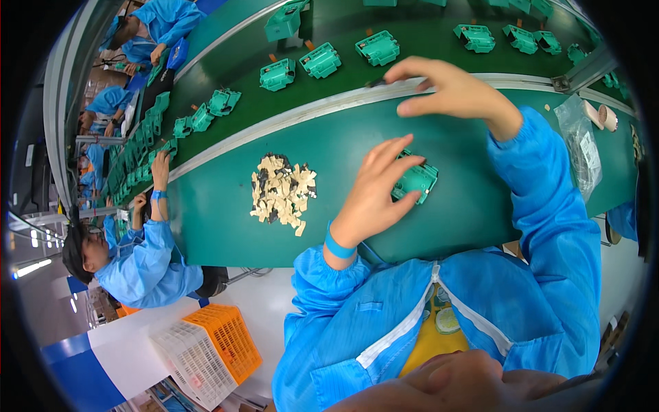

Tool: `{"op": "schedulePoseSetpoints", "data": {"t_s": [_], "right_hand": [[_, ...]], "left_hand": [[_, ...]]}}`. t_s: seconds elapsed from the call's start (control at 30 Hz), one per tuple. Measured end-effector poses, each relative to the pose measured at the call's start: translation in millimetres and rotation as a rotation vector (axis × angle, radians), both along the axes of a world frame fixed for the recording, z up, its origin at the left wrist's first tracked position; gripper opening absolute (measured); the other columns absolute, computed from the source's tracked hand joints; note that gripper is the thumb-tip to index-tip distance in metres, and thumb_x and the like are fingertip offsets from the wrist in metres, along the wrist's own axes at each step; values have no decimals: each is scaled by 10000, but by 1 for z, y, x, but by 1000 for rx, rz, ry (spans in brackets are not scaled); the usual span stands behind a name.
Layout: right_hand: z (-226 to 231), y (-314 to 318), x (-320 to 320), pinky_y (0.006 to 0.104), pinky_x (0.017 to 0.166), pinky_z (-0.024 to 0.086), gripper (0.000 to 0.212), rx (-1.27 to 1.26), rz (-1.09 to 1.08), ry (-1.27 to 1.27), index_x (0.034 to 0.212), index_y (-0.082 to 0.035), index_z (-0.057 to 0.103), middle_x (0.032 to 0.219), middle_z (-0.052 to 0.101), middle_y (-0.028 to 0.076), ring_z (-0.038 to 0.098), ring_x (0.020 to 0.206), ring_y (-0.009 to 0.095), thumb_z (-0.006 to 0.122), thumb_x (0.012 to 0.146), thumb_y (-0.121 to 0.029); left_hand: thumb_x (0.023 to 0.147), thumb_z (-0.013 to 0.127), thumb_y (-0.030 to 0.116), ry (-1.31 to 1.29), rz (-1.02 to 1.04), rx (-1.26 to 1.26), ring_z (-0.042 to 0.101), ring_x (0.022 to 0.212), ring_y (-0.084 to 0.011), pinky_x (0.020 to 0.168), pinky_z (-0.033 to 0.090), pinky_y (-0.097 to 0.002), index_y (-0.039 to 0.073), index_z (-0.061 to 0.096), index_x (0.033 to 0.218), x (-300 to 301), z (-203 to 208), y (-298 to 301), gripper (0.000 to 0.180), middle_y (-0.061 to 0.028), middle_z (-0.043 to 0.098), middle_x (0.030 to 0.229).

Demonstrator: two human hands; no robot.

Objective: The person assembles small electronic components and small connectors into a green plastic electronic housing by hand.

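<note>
My left hand [381, 189] curls around a green plastic housing [420, 180] on the table, thumb at its near side and fingers along its far side. The palm hides part of the housing. Farther away, my right hand [449, 93] reaches over the metal rail, thumb and index finger spread wide apart. A small dark piece [375, 83] shows at the index fingertip; whether it clings to the finger or lies on the rail I cannot tell. To the left of my left hand sits a pile of cream and black scraps [281, 190].
Beyond the metal rail [309, 112], a dark green belt [247, 113] carries several green housings [320, 60]. At the right lie a clear plastic bag [580, 147] and tape rolls [607, 118]. A co-worker [144, 264] reaches to the belt at left. Orange and white crates [223, 340] stand below.
</note>
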State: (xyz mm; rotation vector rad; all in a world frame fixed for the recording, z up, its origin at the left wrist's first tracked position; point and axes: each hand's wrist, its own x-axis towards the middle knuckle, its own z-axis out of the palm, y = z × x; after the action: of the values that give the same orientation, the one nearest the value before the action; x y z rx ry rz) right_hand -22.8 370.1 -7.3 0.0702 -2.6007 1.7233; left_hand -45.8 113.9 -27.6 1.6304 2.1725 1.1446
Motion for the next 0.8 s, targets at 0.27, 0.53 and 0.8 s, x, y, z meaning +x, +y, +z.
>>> {"op": "schedulePoseSetpoints", "data": {"t_s": [0.27, 0.53, 0.8], "right_hand": [[-51, -51, 116, 222, 717, 456, 127, -738, -495, -112, 874, -45, 633, 841, 662, 6, 575, 767, 64, 744, 918, -86], [-76, -88, 138, 222, 749, 504, 91, -922, -617, -154, 915, -37, 633, 861, 691, 31, 642, 800, 76, 723, 923, -26], [-71, -83, 138, 189, 702, 484, 165, -852, -485, -288, 883, -56, 574, 860, 660, 3, 613, 790, 33, 714, 904, 29]], "left_hand": [[810, 821, 134, -17, 215, -162, 507, 1250, -372, 1076, 431, -448, 63, 620, 1359, 41, -22, -5, 589, -156, 560, 1387], [830, 759, 62, -187, 358, -110, 461, 1288, -347, 1081, 419, -427, 64, 605, 1374, 52, -31, -5, 566, -154, 519, 1382], [774, 770, 64, -277, 350, -132, 446, 1283, -357, 1081, 418, -434, 72, 597, 1358, 56, -29, 0, 609, -149, 499, 1377]]}}
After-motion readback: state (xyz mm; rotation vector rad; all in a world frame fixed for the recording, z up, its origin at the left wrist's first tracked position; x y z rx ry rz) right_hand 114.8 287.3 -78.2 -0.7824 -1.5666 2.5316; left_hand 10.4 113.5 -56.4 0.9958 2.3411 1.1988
